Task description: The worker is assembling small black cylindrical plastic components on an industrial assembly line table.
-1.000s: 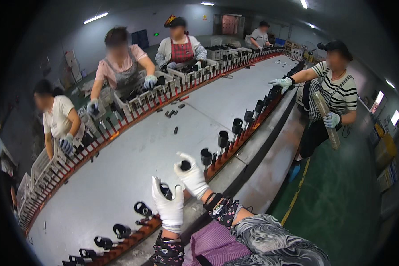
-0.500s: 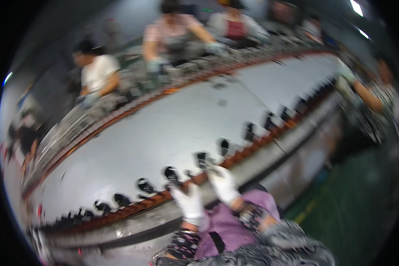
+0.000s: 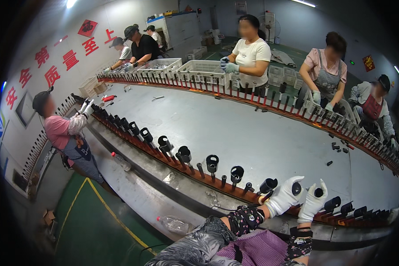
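White gloves cover both my hands at the near rail. My left hand [image 3: 283,198] has its fingers curled around a short black cylindrical piece [image 3: 296,189]. Just right of it, my right hand [image 3: 312,205] pinches a similar dark round piece [image 3: 318,192] between thumb and fingers. Close to my left hand, a black open-ended cup [image 3: 268,185] leans on its peg at the reddish-brown rail [image 3: 199,178]. More black cups stand along the rail to the left, such as one cup [image 3: 212,162]. Another black cup [image 3: 332,204] sits right of my right hand.
A wide grey table [image 3: 252,133] lies beyond the rail, with loose black pieces [image 3: 336,146] at its right. Clear bottles [image 3: 175,224] rest on the near ledge. Several people work around the line; white plastic baskets [image 3: 201,73] stand at the far side.
The view has swung left and is sharper now. My hands, earlier reaching at cups on the rail, now appear further right in the picture, raised, with dark pieces in them.
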Demonstrator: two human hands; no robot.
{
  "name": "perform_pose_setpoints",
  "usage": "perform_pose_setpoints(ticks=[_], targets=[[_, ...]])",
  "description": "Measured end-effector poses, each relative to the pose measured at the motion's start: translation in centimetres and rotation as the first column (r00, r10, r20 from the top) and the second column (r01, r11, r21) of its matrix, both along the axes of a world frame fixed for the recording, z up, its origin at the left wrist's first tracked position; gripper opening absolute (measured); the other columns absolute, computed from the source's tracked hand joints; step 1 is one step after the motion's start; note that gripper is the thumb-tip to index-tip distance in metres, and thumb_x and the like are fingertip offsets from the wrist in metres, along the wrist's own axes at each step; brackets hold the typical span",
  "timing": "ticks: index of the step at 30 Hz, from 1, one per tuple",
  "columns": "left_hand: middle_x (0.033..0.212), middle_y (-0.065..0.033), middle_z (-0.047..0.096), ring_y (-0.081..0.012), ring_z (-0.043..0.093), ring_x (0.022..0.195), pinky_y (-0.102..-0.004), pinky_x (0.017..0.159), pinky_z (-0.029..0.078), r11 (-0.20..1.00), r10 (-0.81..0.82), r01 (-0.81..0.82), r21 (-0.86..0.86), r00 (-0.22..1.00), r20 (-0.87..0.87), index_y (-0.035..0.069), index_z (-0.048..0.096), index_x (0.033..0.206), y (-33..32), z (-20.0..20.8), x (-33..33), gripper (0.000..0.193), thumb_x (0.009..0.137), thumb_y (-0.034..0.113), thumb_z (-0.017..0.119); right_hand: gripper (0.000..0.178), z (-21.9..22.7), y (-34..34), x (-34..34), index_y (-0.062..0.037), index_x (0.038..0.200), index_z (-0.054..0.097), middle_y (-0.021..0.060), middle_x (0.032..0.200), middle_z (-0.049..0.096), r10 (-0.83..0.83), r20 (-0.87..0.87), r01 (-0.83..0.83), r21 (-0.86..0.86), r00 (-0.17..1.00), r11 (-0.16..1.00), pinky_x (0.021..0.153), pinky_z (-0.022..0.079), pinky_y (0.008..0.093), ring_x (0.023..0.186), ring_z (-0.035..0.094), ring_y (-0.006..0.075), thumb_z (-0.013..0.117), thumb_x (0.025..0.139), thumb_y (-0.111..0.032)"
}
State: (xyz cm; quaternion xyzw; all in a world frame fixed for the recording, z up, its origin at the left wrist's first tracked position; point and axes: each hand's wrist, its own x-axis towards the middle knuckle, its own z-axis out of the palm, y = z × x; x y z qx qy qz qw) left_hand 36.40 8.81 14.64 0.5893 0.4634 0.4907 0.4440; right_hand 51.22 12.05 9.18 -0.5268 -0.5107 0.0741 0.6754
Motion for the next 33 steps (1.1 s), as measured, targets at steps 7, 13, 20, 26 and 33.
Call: perform_pose_setpoints(ticks=[7,13,20,26,33], targets=[[0.122,-0.0156,0.066,-0.0192,0.065,0.107,-0.0289,0.096,0.051,0.958,0.280,-0.283,0.046,0.958,0.064,0.001,0.052,0.141,-1.8,-2.0,-3.1,0.058,0.089,0.014,0.077,0.043,-2.6,-4.5,-5.0,0.0039,0.143,0.050,0.0115,0.126,0.064,0.187,-0.240,-0.279,-0.448,0.953,0.849,0.097,0.052,0.0308,0.107,0.063,0.0163,0.057,0.101,0.000],[0.142,-0.0248,0.055,-0.0368,0.052,0.135,-0.0426,0.116,0.040,0.872,0.489,-0.440,0.214,0.809,-0.326,-0.002,0.047,0.147,-10.2,-8.8,-3.0,0.060,0.093,0.017,0.065,0.040,-6.4,-10.8,0.0,0.0082,0.141,0.051,0.0193,0.139,0.060,0.152,-0.468,-0.317,-0.298,0.871,0.900,0.112,0.044,0.0365,0.125,0.059,0.0266,0.054,0.105,-0.008],[0.156,-0.0278,0.035,-0.0426,0.038,0.145,-0.0435,0.117,0.038,0.957,0.055,0.000,0.290,0.982,-0.181,0.002,0.038,0.153,-7.3,1.2,2.3,0.073,0.089,0.018,0.069,0.053,3.0,-5.2,3.1,0.0014,0.151,0.041,0.0192,0.142,0.054,-0.077,-0.064,0.070,-0.106,0.995,0.992,0.114,0.040,0.0388,0.130,0.051,0.0257,0.060,0.102,-0.006],[0.090,-0.0104,0.066,-0.0141,0.061,0.079,-0.0282,0.077,0.053,0.984,0.067,-0.091,0.152,0.985,0.157,0.002,0.044,0.152,-0.6,1.3,1.8,0.068,0.090,0.013,0.070,0.050,1.7,-1.5,0.7,-0.0065,0.145,0.049,0.0009,0.100,0.059,0.137,-0.261,-0.178,-0.140,0.956,0.974,0.078,0.051,0.0261,0.084,0.054,0.0089,0.068,0.098,-0.006],[0.105,-0.0086,0.066,-0.0117,0.062,0.092,-0.0267,0.087,0.052,0.972,0.232,-0.232,-0.029,0.943,0.239,0.004,0.039,0.155,-2.1,-0.2,-2.2,0.072,0.092,0.010,0.072,0.056,1.8,-4.0,-5.7,-0.0033,0.150,0.042,0.0071,0.118,0.061,0.274,-0.315,-0.332,-0.149,0.909,0.931,0.090,0.052,0.0286,0.096,0.059,0.0112,0.065,0.099,-0.002]])
